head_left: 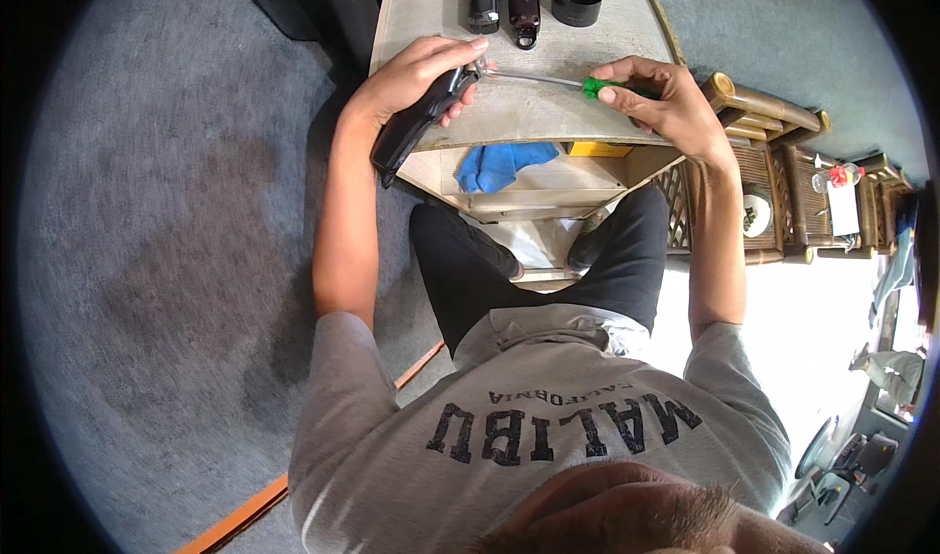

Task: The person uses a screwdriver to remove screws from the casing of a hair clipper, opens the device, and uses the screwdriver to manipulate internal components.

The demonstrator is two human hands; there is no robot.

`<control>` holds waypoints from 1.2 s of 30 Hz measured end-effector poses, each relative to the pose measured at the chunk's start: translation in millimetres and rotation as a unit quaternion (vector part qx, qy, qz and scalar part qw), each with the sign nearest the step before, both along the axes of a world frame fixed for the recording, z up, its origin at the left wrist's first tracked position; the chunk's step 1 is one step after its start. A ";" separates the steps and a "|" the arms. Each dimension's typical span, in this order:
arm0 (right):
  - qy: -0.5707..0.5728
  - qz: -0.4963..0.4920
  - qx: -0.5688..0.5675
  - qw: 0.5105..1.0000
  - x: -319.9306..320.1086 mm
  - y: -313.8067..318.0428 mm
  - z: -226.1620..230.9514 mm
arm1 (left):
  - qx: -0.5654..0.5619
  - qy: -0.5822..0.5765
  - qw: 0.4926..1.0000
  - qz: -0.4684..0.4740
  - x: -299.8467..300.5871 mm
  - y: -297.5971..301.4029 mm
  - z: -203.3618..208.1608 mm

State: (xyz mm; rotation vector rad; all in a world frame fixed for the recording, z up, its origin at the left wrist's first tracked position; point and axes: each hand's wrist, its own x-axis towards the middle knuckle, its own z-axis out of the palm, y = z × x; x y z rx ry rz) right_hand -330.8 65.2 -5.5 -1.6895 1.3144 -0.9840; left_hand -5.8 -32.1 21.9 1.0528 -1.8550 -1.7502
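My left hand [413, 76] is closed round a black hair clipper [419, 128]. The clipper slants, with its metal head end up by my fingertips and its other end down past the table's front left edge. My right hand [668, 104] grips the green handle of a screwdriver [548, 79]. Its thin metal shaft runs level to the left and its tip reaches the clipper's head. Whether the tip sits in a screw there, I cannot tell; my left fingers partly cover the spot. Both hands are above the pale wooden table [558, 114].
Along the table's far side stand a black clipper [484, 1], a dark brown clipper [525, 6] and a round black container [577, 2]. A blue cloth [499, 166] lies on the shelf below the tabletop. Bamboo furniture [769, 114] stands close by on the right.
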 end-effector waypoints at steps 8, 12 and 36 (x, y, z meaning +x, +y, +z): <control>-0.004 -0.010 0.016 1.000 16.7 -10.0 -0.6 | 0.023 0.031 0.999 0.017 12.0 0.4 -3.0; -0.085 0.013 -0.012 0.996 12.1 -15.5 -22.0 | 0.033 0.029 0.999 0.012 15.2 -5.0 -1.1; -0.129 -0.088 -0.023 0.987 8.2 -12.3 -16.9 | 0.044 0.054 0.990 0.119 -10.8 9.1 -2.9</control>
